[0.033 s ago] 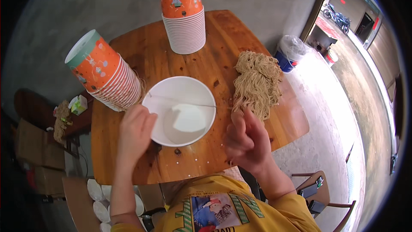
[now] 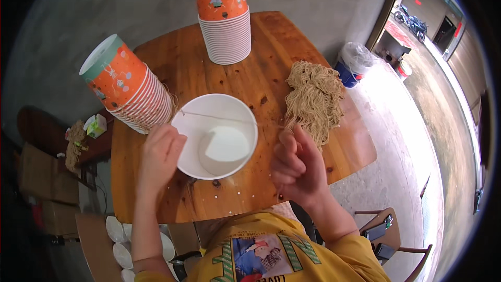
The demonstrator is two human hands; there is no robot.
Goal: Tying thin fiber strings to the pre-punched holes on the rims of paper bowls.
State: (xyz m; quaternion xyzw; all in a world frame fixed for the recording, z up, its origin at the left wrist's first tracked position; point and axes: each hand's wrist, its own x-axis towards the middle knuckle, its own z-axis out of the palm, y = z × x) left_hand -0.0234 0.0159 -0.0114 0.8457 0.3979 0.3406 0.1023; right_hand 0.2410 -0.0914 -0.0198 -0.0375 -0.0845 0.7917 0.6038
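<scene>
A white paper bucket (image 2: 241,164) stands on the table in front of me, its round mouth facing up toward me. My left hand (image 2: 160,150) is closed at its near-left rim, thumb and fingers held together there. Across the mouth runs a thin beige string (image 2: 219,118), from the far-left rim to my right hand (image 2: 298,164). The right fingers are curled and pinch that string, to the right of the bucket. Just beyond them lies a loose heap of beige string (image 2: 314,99). What the left fingertips do inside the rim is partly hidden.
Stacked orange-and-green paper buckets (image 2: 128,81) lean at the left, string wound about their rims. Another such stack (image 2: 224,26) stands at the table's far edge. The wooden table (image 2: 271,47) has small white dots near its front. A blue pail (image 2: 348,74) stands beyond its right side.
The bucket has shifted slightly to the left. The string across its mouth now sits a little higher at its left part, while my right hand has barely moved.
</scene>
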